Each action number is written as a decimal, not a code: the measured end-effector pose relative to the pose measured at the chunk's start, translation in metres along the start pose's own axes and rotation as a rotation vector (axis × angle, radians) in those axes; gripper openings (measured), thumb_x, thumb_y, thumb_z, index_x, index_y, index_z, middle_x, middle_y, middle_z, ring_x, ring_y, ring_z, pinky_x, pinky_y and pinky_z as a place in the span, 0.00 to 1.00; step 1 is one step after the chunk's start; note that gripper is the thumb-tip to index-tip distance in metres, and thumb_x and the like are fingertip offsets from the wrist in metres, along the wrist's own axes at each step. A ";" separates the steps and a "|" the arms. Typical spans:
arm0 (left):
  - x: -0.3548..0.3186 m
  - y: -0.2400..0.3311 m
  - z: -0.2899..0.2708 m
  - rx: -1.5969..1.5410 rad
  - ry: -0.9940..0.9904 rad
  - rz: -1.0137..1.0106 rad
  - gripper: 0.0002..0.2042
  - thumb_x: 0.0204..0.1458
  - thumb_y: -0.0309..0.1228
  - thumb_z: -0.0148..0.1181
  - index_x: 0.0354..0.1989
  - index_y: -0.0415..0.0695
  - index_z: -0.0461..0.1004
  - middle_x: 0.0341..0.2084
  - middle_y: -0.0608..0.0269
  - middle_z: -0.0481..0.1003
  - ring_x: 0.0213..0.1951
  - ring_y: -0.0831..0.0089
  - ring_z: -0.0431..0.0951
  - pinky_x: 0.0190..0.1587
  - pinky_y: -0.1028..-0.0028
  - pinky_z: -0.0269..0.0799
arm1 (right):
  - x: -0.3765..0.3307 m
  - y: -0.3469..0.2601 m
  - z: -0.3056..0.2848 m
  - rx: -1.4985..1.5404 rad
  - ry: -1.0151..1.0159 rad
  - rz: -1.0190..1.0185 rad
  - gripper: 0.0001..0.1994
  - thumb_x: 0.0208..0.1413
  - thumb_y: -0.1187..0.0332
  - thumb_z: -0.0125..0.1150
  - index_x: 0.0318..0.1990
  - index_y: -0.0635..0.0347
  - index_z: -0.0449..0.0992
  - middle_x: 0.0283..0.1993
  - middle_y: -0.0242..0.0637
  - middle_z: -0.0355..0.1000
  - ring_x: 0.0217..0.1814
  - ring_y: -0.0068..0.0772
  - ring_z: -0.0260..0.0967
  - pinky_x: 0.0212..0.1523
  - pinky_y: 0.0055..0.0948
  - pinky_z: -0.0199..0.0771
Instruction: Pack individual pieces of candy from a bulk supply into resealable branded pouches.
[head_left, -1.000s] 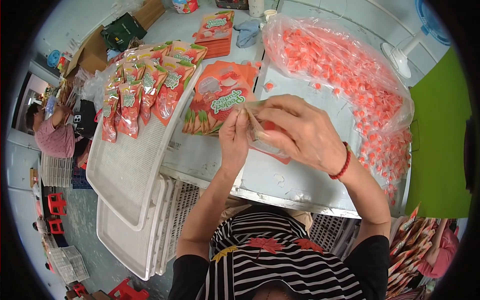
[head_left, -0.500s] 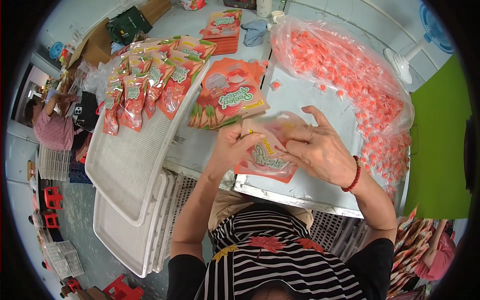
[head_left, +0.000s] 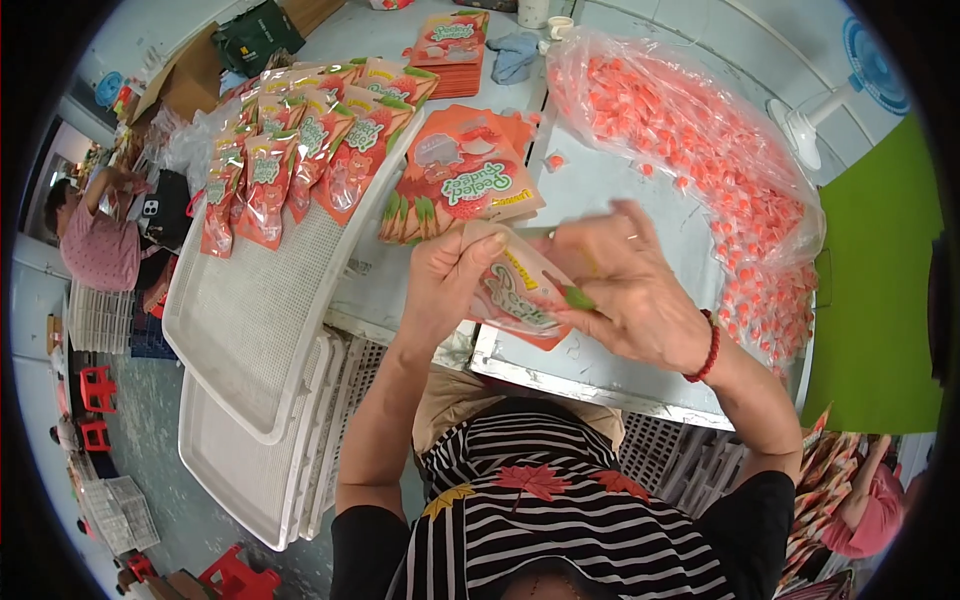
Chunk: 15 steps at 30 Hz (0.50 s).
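A red and cream printed pouch (head_left: 515, 295) is held over the table's near edge, tilted, its top toward my hands. My left hand (head_left: 442, 280) pinches its upper left corner between thumb and fingers. On its other side, my right hand (head_left: 640, 295) grips the right edge with the thumb in front, while the raised fingers are smeared by motion. What those fingers touch behind the pouch is hidden. Just beyond my left hand lies a fanned pile of flat pouches (head_left: 465, 165). To the right, small wrapped red-pink candies (head_left: 760, 290) spill from a large clear plastic bag (head_left: 690, 110).
Filled pouches (head_left: 268, 185) lie on a white mesh tray (head_left: 260, 320) at the left, above more stacked trays (head_left: 240, 460). A neat stack of pouches (head_left: 450, 60), a blue cloth (head_left: 514, 57) and a blue fan (head_left: 875, 65) are farther back. Other people work at both sides.
My left hand has shifted slightly left with the pouch's corner. The pouch has tilted and its right edge has lifted, as my right hand changed its hold there.
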<state>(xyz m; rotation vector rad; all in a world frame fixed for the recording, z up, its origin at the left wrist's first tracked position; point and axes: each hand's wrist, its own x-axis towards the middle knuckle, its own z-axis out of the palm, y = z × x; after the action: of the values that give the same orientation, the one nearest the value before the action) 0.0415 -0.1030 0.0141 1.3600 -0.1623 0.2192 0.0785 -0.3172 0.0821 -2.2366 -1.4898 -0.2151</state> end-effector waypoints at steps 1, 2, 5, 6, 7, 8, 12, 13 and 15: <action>-0.001 0.000 -0.003 0.040 0.006 0.021 0.09 0.59 0.27 0.53 0.41 0.35 0.77 0.29 0.65 0.78 0.32 0.85 0.73 0.37 0.81 0.71 | 0.002 -0.001 0.001 0.004 -0.002 -0.004 0.12 0.44 0.63 0.69 0.34 0.61 0.81 0.50 0.42 0.68 0.53 0.46 0.66 0.63 0.50 0.51; -0.002 -0.001 -0.006 0.040 0.004 0.022 0.09 0.59 0.27 0.53 0.41 0.35 0.77 0.29 0.65 0.78 0.32 0.85 0.73 0.37 0.81 0.71 | 0.005 0.001 0.002 0.044 0.121 0.053 0.12 0.44 0.65 0.69 0.35 0.62 0.81 0.52 0.43 0.67 0.54 0.45 0.66 0.61 0.49 0.56; -0.007 -0.001 -0.013 -0.018 -0.010 0.040 0.09 0.58 0.26 0.53 0.41 0.34 0.77 0.32 0.62 0.79 0.33 0.84 0.74 0.37 0.81 0.71 | 0.006 0.011 0.006 0.251 0.223 0.175 0.10 0.45 0.71 0.68 0.36 0.64 0.79 0.48 0.45 0.70 0.48 0.42 0.70 0.47 0.36 0.72; -0.008 -0.001 -0.013 -0.076 -0.055 -0.004 0.09 0.58 0.25 0.54 0.40 0.33 0.77 0.33 0.62 0.79 0.33 0.84 0.75 0.37 0.81 0.72 | 0.004 0.015 0.006 0.225 0.101 0.249 0.10 0.46 0.72 0.68 0.36 0.63 0.77 0.43 0.45 0.72 0.43 0.39 0.73 0.41 0.32 0.74; -0.009 -0.002 -0.014 -0.134 -0.101 -0.048 0.08 0.57 0.24 0.55 0.40 0.33 0.77 0.34 0.61 0.79 0.34 0.84 0.75 0.38 0.81 0.72 | 0.002 0.017 0.006 0.199 -0.022 0.323 0.09 0.48 0.73 0.67 0.37 0.63 0.76 0.38 0.44 0.74 0.38 0.36 0.75 0.35 0.29 0.75; -0.009 -0.005 -0.014 -0.134 -0.098 -0.048 0.08 0.57 0.24 0.55 0.40 0.33 0.77 0.34 0.61 0.79 0.34 0.84 0.75 0.38 0.81 0.72 | 0.002 0.017 0.009 0.200 -0.023 0.321 0.09 0.48 0.73 0.67 0.37 0.63 0.76 0.38 0.44 0.74 0.38 0.36 0.75 0.35 0.29 0.75; -0.010 -0.015 -0.003 -0.102 -0.022 -0.098 0.08 0.55 0.22 0.57 0.40 0.33 0.77 0.34 0.61 0.79 0.35 0.83 0.76 0.38 0.81 0.72 | 0.008 0.005 0.009 0.408 0.152 0.442 0.13 0.48 0.72 0.67 0.41 0.63 0.73 0.29 0.44 0.75 0.29 0.39 0.75 0.29 0.30 0.74; -0.010 -0.012 0.000 -0.208 0.061 -0.109 0.08 0.54 0.21 0.57 0.40 0.33 0.78 0.34 0.61 0.79 0.35 0.82 0.76 0.39 0.80 0.72 | 0.010 0.001 0.007 0.496 0.132 0.561 0.16 0.47 0.71 0.67 0.44 0.62 0.73 0.28 0.45 0.75 0.28 0.46 0.75 0.28 0.31 0.73; -0.013 -0.008 0.001 -0.210 0.056 -0.106 0.08 0.54 0.22 0.57 0.40 0.33 0.78 0.34 0.61 0.79 0.35 0.82 0.76 0.38 0.80 0.73 | 0.008 0.005 0.008 0.461 0.128 0.505 0.16 0.47 0.70 0.68 0.44 0.63 0.73 0.28 0.45 0.75 0.26 0.43 0.75 0.27 0.30 0.73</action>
<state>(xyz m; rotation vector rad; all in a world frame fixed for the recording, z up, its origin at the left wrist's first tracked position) 0.0313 -0.1067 0.0038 1.1485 -0.0636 0.1464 0.0852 -0.3082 0.0763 -2.0812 -0.7693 0.1305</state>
